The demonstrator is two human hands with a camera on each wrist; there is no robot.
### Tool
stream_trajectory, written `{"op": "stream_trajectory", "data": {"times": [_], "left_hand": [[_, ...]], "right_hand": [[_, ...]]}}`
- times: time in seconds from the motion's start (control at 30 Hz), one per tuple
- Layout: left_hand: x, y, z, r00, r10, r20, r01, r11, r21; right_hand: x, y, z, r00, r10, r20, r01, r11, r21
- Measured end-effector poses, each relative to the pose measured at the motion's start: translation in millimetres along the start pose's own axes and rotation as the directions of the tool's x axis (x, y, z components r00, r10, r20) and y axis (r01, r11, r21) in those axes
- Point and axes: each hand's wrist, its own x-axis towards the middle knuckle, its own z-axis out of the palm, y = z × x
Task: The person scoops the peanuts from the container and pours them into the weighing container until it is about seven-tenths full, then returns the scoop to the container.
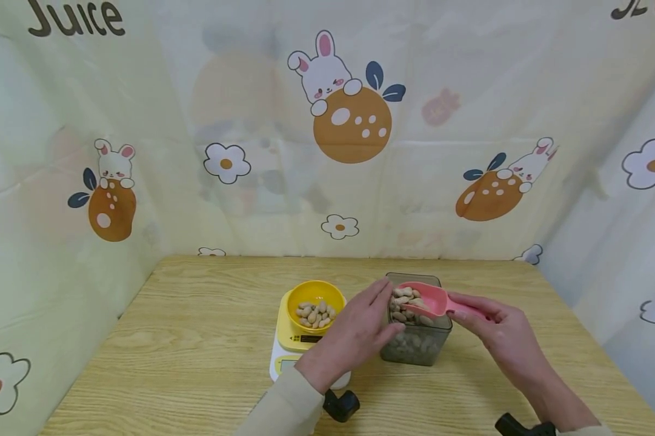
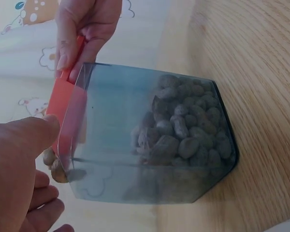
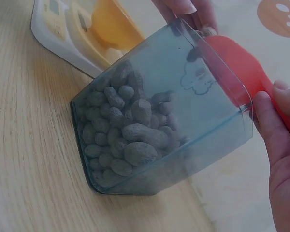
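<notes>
My right hand (image 1: 507, 339) grips the handle of a pink-red scoop (image 1: 438, 299), fingers above and thumb below. Several unshelled peanuts (image 1: 405, 297) lie in the scoop's bowl, which is level with the rim of a clear grey plastic container (image 1: 414, 351). More peanuts (image 3: 140, 133) fill the lower part of that container. At its left side is my left hand (image 1: 357, 330), fingers extended along the rim, thumb apart from them. In the left wrist view its thumb (image 2: 48, 128) overlaps the scoop's edge, close to the peanuts (image 2: 58, 169) at the scoop's tip.
Left of the container, a yellow bowl (image 1: 312, 289) holding peanuts (image 1: 316, 315) sits on a yellow and white kitchen scale (image 1: 291, 342). My left forearm covers part of the scale. The wooden table (image 1: 196, 339) ends at a patterned curtain (image 1: 272, 206) behind and at both sides.
</notes>
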Motion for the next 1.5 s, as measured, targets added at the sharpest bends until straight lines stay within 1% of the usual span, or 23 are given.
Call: {"op": "stream_trajectory", "data": {"times": [0.07, 0.13, 0.2, 0.27, 0.4, 0.57, 0.63, 0.8, 0.97, 1.13, 1.27, 1.4, 1.47, 1.5], "left_hand": [[-0.7, -0.9, -0.8, 1.000, -0.007, 0.005, 0.007, 1.000, -0.009], [-1.6, -1.7, -1.3, 1.000, -0.003, 0.004, 0.003, 1.000, -0.012], [-2.0, -2.2, -1.4, 1.000, 0.003, -0.001, -0.003, 1.000, -0.012], [-2.4, -2.7, -1.5, 1.000, 0.002, 0.001, -0.002, 1.000, -0.013], [-3.7, -3.9, -3.2, 0.999, -0.035, 0.020, 0.036, 0.999, -0.036], [-8.0, -8.4, -7.0, 0.998, -0.057, 0.028, 0.059, 0.997, -0.057], [-10.7, -11.6, -9.4, 0.997, -0.068, 0.027, 0.070, 0.996, -0.063], [-17.8, -21.5, -17.0, 0.992, -0.120, 0.037, 0.123, 0.989, -0.087], [-24.4, -31.4, -23.6, 0.989, -0.145, 0.031, 0.148, 0.982, -0.119], [-32.2, -41.4, -30.0, 0.988, -0.152, 0.012, 0.152, 0.982, -0.114], [-38.5, -50.5, -34.1, 0.984, -0.178, 0.006, 0.177, 0.974, -0.143], [-45.6, -61.5, -36.9, 0.979, -0.202, -0.020, 0.196, 0.967, -0.161], [-49.5, -66.9, -38.4, 0.976, -0.214, -0.039, 0.205, 0.965, -0.164], [-51.4, -69.7, -39.2, 0.975, -0.217, -0.048, 0.207, 0.965, -0.163]], "right_hand": [[-0.1, 1.6, -0.2, 1.000, -0.016, 0.025, 0.013, 0.992, 0.126], [0.0, 3.4, 0.1, 0.998, -0.036, 0.044, 0.026, 0.974, 0.227], [0.2, 4.3, 0.6, 0.997, -0.051, 0.061, 0.031, 0.957, 0.289], [0.7, 5.2, 1.8, 0.996, -0.058, 0.065, 0.034, 0.944, 0.328], [1.2, 6.1, 3.2, 0.996, -0.059, 0.064, 0.031, 0.929, 0.368], [1.8, 6.4, 2.9, 0.997, -0.054, 0.062, 0.025, 0.913, 0.407], [2.6, 6.2, 2.9, 0.996, -0.066, 0.063, 0.032, 0.903, 0.428], [6.0, 2.5, 3.8, 0.992, -0.113, 0.062, 0.069, 0.873, 0.483], [8.9, -2.8, 5.9, 0.989, -0.120, 0.083, 0.064, 0.867, 0.494], [11.5, -7.8, 9.8, 0.985, -0.129, 0.111, 0.061, 0.877, 0.477], [14.3, -13.5, 14.5, 0.986, -0.127, 0.110, 0.070, 0.906, 0.417], [17.9, -21.1, 20.5, 0.989, -0.103, 0.102, 0.068, 0.951, 0.300], [19.8, -25.2, 23.9, 0.992, -0.085, 0.094, 0.062, 0.972, 0.225], [20.7, -27.2, 25.8, 0.994, -0.076, 0.085, 0.061, 0.984, 0.166]]}}
